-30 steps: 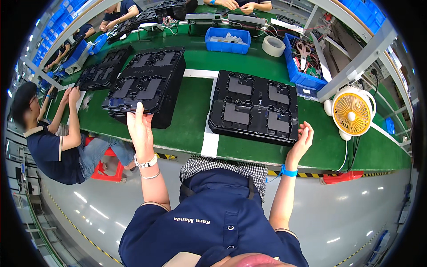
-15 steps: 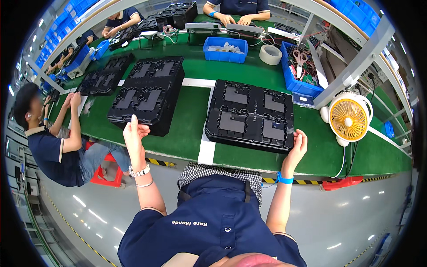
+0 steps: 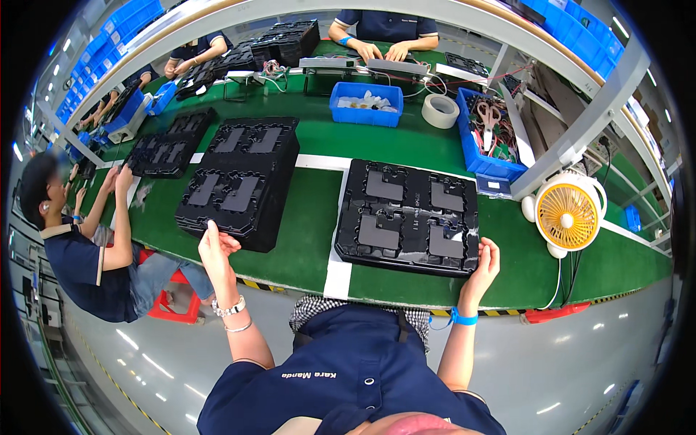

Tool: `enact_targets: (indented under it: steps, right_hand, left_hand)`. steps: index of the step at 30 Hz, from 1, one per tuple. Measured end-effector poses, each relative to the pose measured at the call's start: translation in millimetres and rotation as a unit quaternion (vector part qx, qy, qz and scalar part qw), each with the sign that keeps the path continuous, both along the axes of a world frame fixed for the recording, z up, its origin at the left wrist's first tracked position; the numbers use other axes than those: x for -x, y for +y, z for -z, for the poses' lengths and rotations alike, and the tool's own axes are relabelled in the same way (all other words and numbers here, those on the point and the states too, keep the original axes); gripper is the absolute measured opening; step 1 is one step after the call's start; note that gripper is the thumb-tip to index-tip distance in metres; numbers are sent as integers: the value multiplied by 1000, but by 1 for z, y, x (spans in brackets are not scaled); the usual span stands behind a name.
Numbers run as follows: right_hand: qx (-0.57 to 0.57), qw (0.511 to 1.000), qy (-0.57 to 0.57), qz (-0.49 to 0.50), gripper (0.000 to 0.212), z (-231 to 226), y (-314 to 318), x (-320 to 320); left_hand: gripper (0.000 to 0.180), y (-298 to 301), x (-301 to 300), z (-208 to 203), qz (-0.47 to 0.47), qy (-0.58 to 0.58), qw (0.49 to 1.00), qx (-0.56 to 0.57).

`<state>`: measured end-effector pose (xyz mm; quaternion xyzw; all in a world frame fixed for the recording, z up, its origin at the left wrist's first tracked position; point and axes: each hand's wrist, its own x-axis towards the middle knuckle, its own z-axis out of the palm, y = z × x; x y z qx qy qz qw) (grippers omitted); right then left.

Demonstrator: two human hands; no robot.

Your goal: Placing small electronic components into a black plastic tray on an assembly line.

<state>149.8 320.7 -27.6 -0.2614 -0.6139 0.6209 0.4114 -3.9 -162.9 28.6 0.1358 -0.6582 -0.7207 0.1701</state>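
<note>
Two black plastic trays with grey square pads in their pockets lie before me on the green bench. The left one (image 3: 243,163) tops a thick stack, the right one (image 3: 409,217) lies lower across a white tape line. My left hand (image 3: 217,250) is at the near edge of the left stack, fingers partly spread, one fingertip up against its near corner. Beside the near right corner of the right tray is my right hand (image 3: 480,272), its fingers loosely bent and apart, close to the tray's edge. Whether they touch it I cannot tell.
A blue bin (image 3: 366,105) of small white parts, a tape roll (image 3: 440,111) and a blue bin with scissors (image 3: 487,116) stand farther back. A yellow-and-white fan (image 3: 568,215) is at right, by a metal post. Seated at left, a co-worker (image 3: 87,246) handles more black trays (image 3: 170,141).
The view has tilted, so the trays and bench edge sit lower in the picture. Both hands keep nearly the same places beside the trays.
</note>
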Motion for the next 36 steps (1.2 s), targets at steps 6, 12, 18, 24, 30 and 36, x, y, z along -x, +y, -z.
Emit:
enact_targets:
  steps: [6,12,18,24,30,36]
  right_hand:
    - [3,1000,-11,7,21,3,-1,1]
    - [9,1000,-5,8,20,-10,-8,2]
    - [9,1000,-2,7,19,-8,-6,2]
    - [25,1000,15,-10,18,-3,-3,2]
    - [28,999,22,-8,18,-1,-1,1]
    - [40,999,27,-17,18,-10,-7,1]
  left_hand:
    - [50,-4,3,5,2,19,1000,1]
    - [48,-3,2,8,-1,39,999,-18]
    - [49,-6,-4,12,-4,6,1000,7]
    - [48,-4,-6,14,-18,26,997,71]
    - [23,17,-17,0,-169,44,906,386]
    - [46,61,-9,-42,-3,200,780,593]
